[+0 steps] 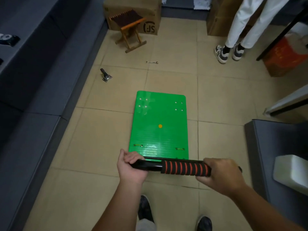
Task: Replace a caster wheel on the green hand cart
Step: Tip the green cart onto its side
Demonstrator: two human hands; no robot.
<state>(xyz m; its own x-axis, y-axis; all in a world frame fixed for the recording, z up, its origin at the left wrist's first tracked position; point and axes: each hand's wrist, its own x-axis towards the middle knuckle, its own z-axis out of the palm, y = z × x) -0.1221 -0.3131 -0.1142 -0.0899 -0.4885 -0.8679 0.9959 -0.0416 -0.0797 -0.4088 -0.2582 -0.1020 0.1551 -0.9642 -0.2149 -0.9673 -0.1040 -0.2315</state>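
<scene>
On the floor [216, 97] the green cart [160, 124] lies flat, deck up. The left hand [131, 167] is curled around the bare tube of its handle [185, 167], and the right hand [221, 175] around the striped foam. Beyond the cart, a loose caster [105, 75] lies by the sofa [33, 80], with a wrench [152, 62] farther on. A stool [130, 30] stands before a box [150, 12]; its contents cannot be seen. A person [240, 30] stands far right.
</scene>
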